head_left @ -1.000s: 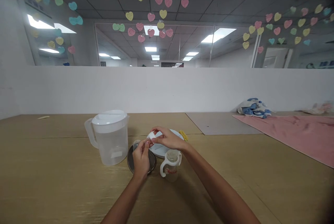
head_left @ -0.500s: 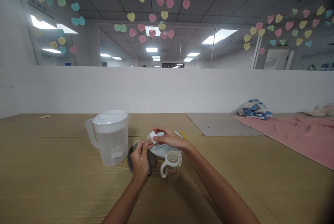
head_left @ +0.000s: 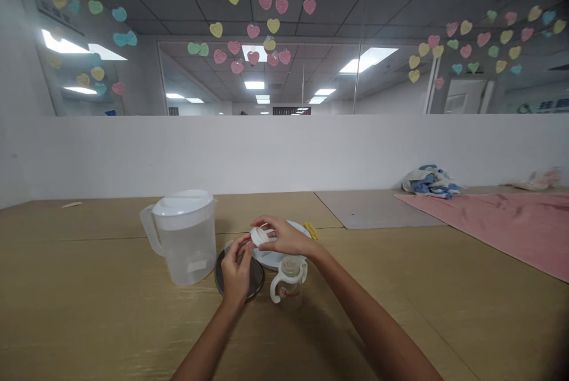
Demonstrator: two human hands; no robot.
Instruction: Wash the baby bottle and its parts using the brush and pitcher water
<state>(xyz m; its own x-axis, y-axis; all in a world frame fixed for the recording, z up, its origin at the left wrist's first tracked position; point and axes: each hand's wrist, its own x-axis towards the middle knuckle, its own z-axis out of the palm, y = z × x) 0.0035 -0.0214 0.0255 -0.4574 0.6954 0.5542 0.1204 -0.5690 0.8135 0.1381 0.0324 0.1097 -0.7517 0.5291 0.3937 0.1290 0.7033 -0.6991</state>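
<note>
My right hand (head_left: 282, 235) grips a white bottle ring (head_left: 259, 236) between thumb and fingers, its round face tipped up towards me. My left hand (head_left: 236, 267) has its fingers closed in at the ring's left edge; the clear nipple is hidden there now. Just below them on the table stands a clear baby bottle (head_left: 291, 301) with a white two-handled holder, upright and uncapped. Under my left hand lies a dark round tray (head_left: 255, 281). Behind my right hand is a pale blue-white plate (head_left: 267, 259), partly covered by my fingers.
A large translucent lidded pitcher (head_left: 190, 250) stands left of my hands. Yellow-handled item (head_left: 311, 230) lies behind the plate. A small clear object (head_left: 228, 246) is half hidden beside my left hand. Far right are a crumpled blue-white cloth (head_left: 430, 182) and a pink cloth (head_left: 498, 221).
The white ring has turned so its round face shows more. My right fingers have spread wider around it. The clear nipple seen at my left fingertips is out of sight. The view has shifted slightly.
</note>
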